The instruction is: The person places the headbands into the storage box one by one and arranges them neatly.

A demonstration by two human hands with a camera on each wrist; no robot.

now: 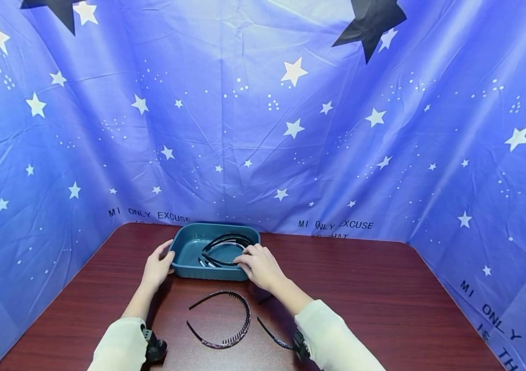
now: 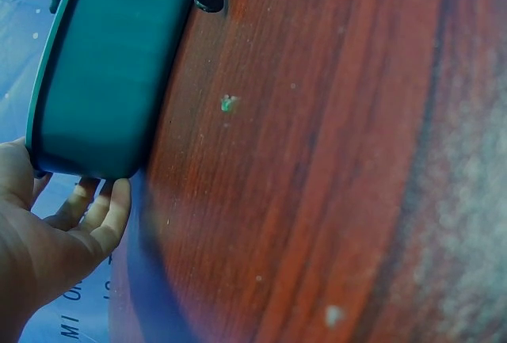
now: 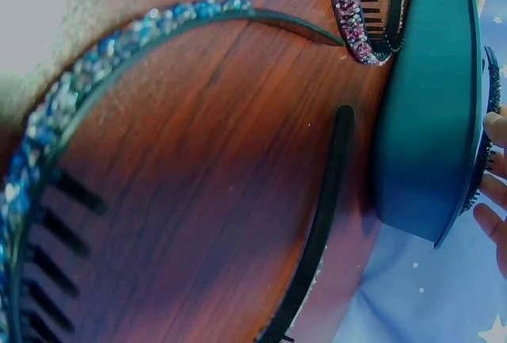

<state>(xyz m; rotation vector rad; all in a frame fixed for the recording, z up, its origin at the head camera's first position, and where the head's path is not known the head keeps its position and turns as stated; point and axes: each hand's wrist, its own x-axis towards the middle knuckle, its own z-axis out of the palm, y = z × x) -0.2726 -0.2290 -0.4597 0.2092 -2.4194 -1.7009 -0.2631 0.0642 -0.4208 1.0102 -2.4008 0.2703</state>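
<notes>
A teal plastic basin [image 1: 209,273] stands at the back of the table, holding several black headbands [image 1: 228,236] heaped in its right half. My left hand [image 1: 155,268] grips the basin's left end, thumb at the rim and fingers along the outer wall. Over the right end, my right hand [image 1: 261,265] holds a black headband by its side, inside the rim. In the right wrist view, the fingers [image 3: 495,192] of that hand curl about a dark toothed headband [image 3: 479,170] at the rim. Its far part is hidden behind the basin wall.
In front of the basin lies a toothed headband with pinkish sparkles [image 3: 346,2]. A blue-sparkled headband [image 3: 79,81] lies under my right forearm, partly hidden in the head view. The table [image 1: 360,293] is dark red wood. A blue star-printed cloth [image 1: 253,129] hangs around it.
</notes>
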